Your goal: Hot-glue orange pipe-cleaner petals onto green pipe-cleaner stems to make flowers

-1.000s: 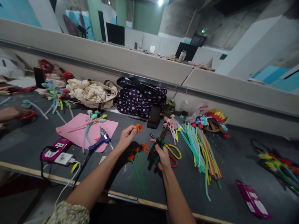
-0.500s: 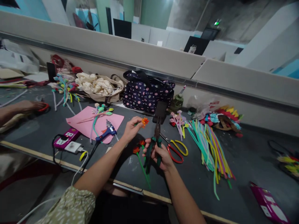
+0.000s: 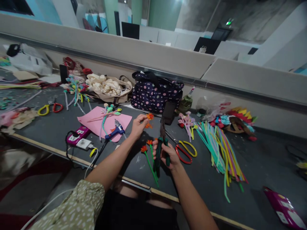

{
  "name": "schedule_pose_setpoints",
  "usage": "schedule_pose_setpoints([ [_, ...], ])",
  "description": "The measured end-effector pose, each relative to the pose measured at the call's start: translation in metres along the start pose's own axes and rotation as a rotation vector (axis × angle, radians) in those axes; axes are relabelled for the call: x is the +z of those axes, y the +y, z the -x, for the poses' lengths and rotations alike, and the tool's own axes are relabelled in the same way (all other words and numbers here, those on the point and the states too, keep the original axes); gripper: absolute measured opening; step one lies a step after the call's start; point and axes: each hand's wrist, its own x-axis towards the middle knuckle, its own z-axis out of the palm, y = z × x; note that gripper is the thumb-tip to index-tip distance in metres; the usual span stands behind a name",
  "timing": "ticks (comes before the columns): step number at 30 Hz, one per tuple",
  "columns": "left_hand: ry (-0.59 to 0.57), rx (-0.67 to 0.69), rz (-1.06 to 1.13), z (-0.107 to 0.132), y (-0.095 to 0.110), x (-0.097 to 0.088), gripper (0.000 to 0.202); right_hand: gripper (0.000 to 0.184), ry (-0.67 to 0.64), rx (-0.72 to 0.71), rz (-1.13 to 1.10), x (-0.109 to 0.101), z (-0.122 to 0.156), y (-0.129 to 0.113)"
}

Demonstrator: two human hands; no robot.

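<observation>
My left hand (image 3: 139, 128) pinches a small orange flower (image 3: 150, 116) between thumb and fingertips, just above the table. Below it on the dark surface lies a loose orange piece (image 3: 148, 126). My right hand (image 3: 168, 155) is wrapped round the dark green handles of a pair of pliers (image 3: 162, 131), whose jaws point away from me. Two orange flowers on green stems (image 3: 151, 167) lie between my forearms, partly beside the pliers. Scissors with red and yellow handles (image 3: 187, 150) rest just right of my right hand.
A glue gun (image 3: 116, 131) lies on pink paper (image 3: 96, 118), near a purple power strip (image 3: 78, 134). Several coloured pipe cleaners (image 3: 219, 147) spread at the right. Behind stand a dotted bag (image 3: 155, 95), a phone (image 3: 169, 112) and a bottle (image 3: 185, 103). Another pair of scissors (image 3: 50, 109) is at left.
The other person's hand at the left has left the view, and the scissors there now show on the table. A loose orange piece now shows below my left hand. The view has shifted slightly.
</observation>
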Motion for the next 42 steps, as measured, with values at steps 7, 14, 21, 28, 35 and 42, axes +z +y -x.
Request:
schedule_pose_setpoints([
  [7, 0.031, 0.019, 0.044, -0.003, -0.007, -0.002, 0.02, 0.031, 0.001, -0.112, 0.007, 0.004, -0.001, 0.001],
  [14, -0.004, 0.121, -0.078, -0.004, -0.009, -0.005, 0.011, 0.038, -0.05, -0.019, 0.046, 0.007, 0.001, 0.004],
  [21, -0.028, 0.229, -0.235, -0.003, -0.006, -0.005, 0.009, 0.043, -0.116, 0.019, 0.08, 0.011, 0.0, 0.011],
  [28, -0.063, 0.312, -0.334, -0.001, 0.003, -0.005, 0.008, 0.041, -0.105, 0.038, 0.063, 0.012, 0.0, 0.009],
  [35, -0.068, 0.338, -0.365, -0.001, 0.003, -0.005, 0.007, 0.04, -0.112, 0.06, 0.057, 0.009, -0.001, 0.011],
  [42, -0.067, 0.356, -0.362, -0.001, 0.004, -0.005, 0.007, 0.037, -0.109, 0.07, 0.075, 0.011, -0.001, 0.008],
])
